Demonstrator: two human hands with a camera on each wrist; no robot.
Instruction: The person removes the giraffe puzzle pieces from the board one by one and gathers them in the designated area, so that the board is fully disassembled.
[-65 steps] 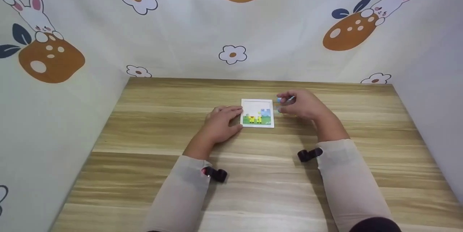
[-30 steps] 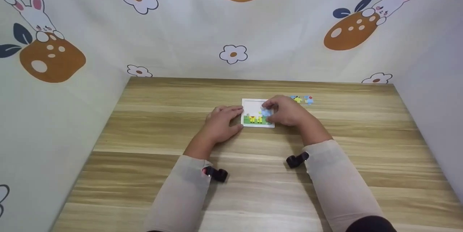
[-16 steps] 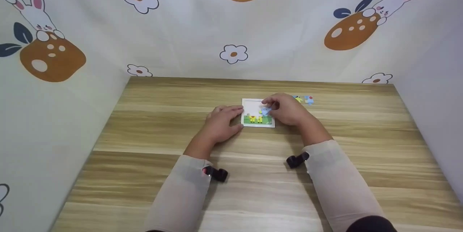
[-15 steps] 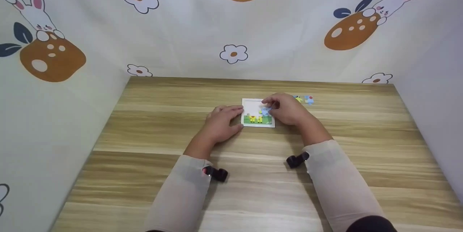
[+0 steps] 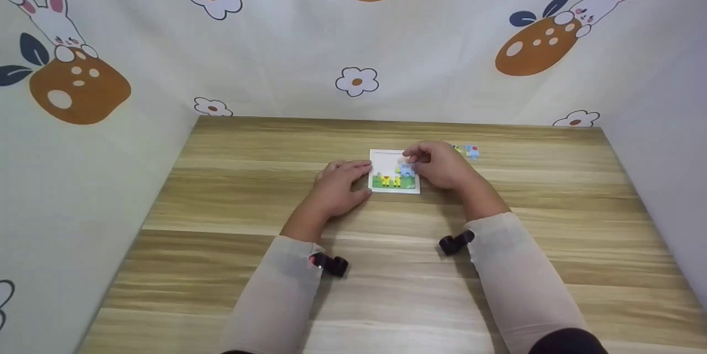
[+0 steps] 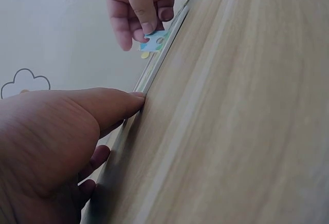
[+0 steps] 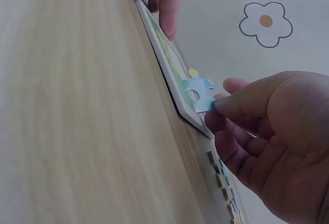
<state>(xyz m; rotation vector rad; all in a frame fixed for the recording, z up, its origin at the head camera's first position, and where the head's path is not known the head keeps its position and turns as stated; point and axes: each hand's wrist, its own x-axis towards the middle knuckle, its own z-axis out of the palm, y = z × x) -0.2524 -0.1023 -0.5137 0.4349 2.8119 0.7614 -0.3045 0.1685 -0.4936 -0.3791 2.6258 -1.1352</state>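
Pressed down tilted, the blue piece (image 7: 204, 98) your right hand (image 5: 444, 167) pinches could dislodge laid pieces (image 5: 390, 181); your left hand (image 5: 338, 187), fingers extended, touches the frame's (image 5: 392, 191) left edge.

1. My head view looks forward and down from overhead, far enough off to take in the pale-brown wood-grain table (image 5: 386, 299), the cream cloth backdrop printed with orange fruit and white rabbits (image 5: 287, 39), and both small black wrist cameras (image 5: 338, 267).
2. My left wrist view sits low and close behind the left hand (image 6: 51, 142), rolled steeply, facing along the square white-rimmed puzzle board (image 5: 395, 191) toward the right hand (image 6: 141, 5).
3. My right wrist view, equally low, close and rolled, faces back toward the left hand.
4. Both wrist views share the board and the pale-blue jigsaw piece (image 7: 204, 99).
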